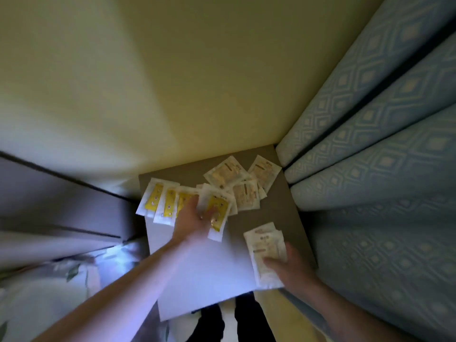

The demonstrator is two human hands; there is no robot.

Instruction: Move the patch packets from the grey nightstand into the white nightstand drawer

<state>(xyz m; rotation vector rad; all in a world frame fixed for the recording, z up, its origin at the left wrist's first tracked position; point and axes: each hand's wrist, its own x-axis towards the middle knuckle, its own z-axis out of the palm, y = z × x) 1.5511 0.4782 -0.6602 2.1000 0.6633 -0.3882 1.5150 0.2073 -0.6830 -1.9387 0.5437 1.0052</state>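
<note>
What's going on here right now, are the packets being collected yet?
A person is gathering patch packets off the grey nightstand. The left hand is picking up a yellow packet from the spread row, while the right hand holds a stack of pale packets. More pale packets lie loose near the back. No drawer is in view.

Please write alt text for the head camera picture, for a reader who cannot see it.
Seen from above, a person's left hand picks up a yellow patch packet from a grey nightstand, while the right hand holds a stack of pale packets. More packets lie scattered on top.
</note>
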